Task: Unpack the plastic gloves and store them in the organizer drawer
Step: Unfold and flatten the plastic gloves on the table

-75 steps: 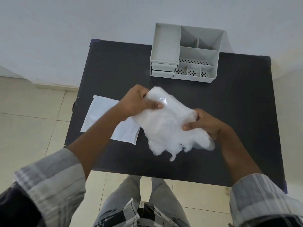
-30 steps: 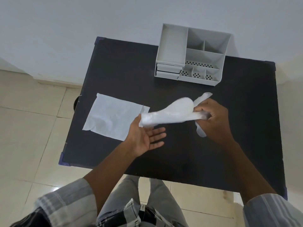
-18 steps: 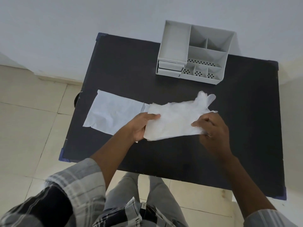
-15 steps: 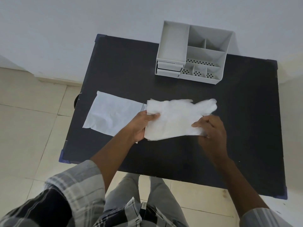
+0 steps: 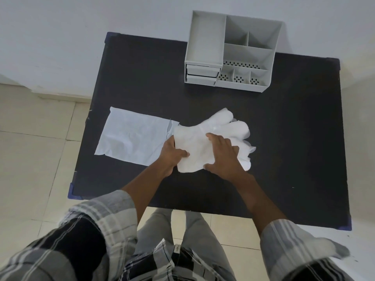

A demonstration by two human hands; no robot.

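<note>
A stack of thin white plastic gloves (image 5: 213, 136) lies flat on the black table (image 5: 284, 149), finger ends pointing right. My left hand (image 5: 172, 154) pinches the cuff end at the stack's left edge. My right hand (image 5: 224, 156) lies palm down on the stack with fingers spread, pressing it onto the table. The empty, flat plastic wrapper (image 5: 134, 137) lies just left of the gloves. The grey organizer (image 5: 231, 51) stands at the table's far edge, its two small drawers (image 5: 202, 75) closed at its lower left.
The table stands against a white wall, with tiled floor to the left and below. My legs are at the near table edge. The organizer's open compartments hold nothing that I can see.
The gloves went from a bundle held above the table to a stack laid flat on it. My right hand moved from the stack's right end onto its middle and now presses down.
</note>
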